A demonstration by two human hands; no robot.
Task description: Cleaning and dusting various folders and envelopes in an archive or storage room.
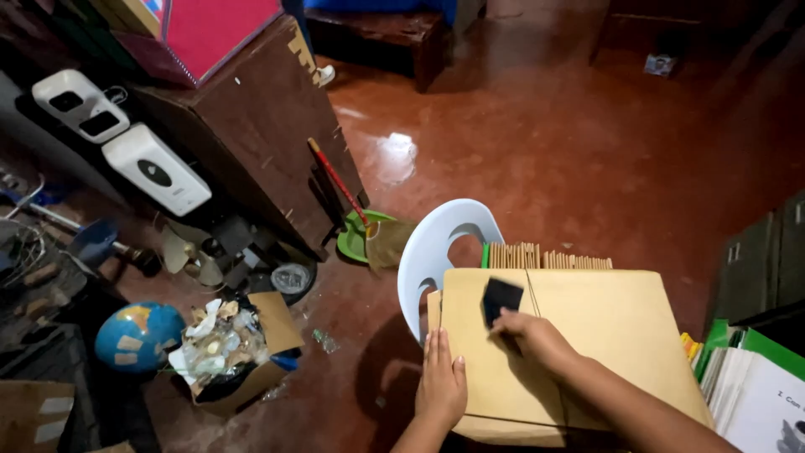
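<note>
My left hand (pixel 441 384) lies flat, fingers open, on the near left edge of the cardboard sheet (pixel 604 335). My right hand (pixel 530 334) pinches a small black square (pixel 501 299) against its middle. Beyond stands a white chair (pixel 436 252).

Tan cardboard sheet (pixel 587 335), small black card (pixel 501 299), white chair (pixel 432 252)

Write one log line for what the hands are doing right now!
left hand: flat on tan board | right hand: holds small black block on board | behind: white chair
</note>
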